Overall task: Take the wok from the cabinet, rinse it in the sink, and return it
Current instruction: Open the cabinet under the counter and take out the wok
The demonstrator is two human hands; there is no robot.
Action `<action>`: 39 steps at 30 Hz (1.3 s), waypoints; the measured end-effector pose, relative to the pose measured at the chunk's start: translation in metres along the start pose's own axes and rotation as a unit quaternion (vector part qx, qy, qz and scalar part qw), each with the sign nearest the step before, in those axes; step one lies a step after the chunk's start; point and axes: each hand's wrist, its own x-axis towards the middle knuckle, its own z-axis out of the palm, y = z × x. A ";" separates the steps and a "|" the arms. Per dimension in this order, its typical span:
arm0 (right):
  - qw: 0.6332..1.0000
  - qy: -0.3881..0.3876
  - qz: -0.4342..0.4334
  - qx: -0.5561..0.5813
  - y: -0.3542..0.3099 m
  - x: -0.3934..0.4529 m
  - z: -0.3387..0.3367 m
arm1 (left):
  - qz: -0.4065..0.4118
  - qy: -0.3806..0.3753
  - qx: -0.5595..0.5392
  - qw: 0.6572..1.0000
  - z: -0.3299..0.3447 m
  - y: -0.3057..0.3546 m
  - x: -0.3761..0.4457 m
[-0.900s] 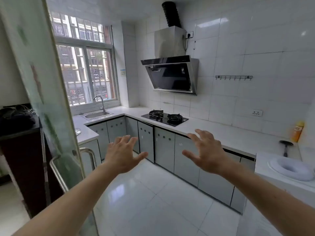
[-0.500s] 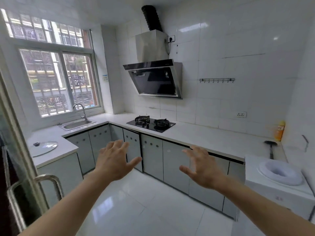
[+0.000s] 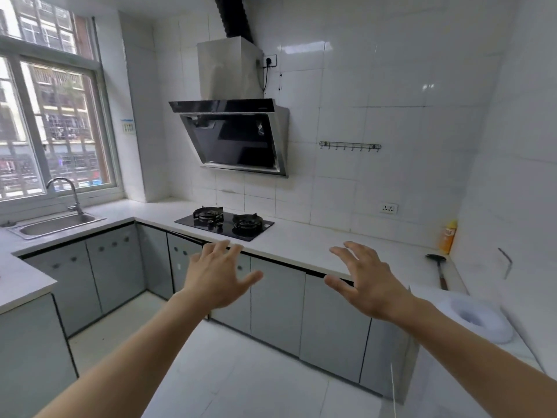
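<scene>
Closer now to the closed cabinet doors point(image 3: 277, 300), the left hand point(image 3: 217, 276) and right hand point(image 3: 367, 282) reach out, fingers spread, holding nothing. No wok is visible; likely heavy and rigid, best gripped by its handle

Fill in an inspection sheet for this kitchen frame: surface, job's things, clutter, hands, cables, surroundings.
Surface: white countertop, mostly bare, L-shaped.
Job's things: wok not seen; cabinet doors all closed; sink with faucet under the window, no water seen running.
Clutter: orange bottle and dark ladle at the counter's right end; white ring-shaped object at right.
Hands: left hand and right hand raised, fingers spread, holding nothing.
Cables: black cord from the range hood to a wall socket.
Surroundings: gas hob, empty hook rail, tiled walls.
</scene>
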 end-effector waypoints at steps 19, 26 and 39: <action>0.996 -0.032 -0.054 0.057 0.038 0.304 0.137 | -0.067 -0.036 0.031 0.997 0.100 -0.110 0.250; 0.991 -0.046 -0.109 0.065 0.021 0.436 0.170 | -0.099 -0.041 0.063 0.992 0.121 -0.165 0.333; 0.984 -0.090 -0.150 0.023 -0.092 0.653 0.265 | -0.160 -0.038 0.035 0.986 0.177 -0.369 0.475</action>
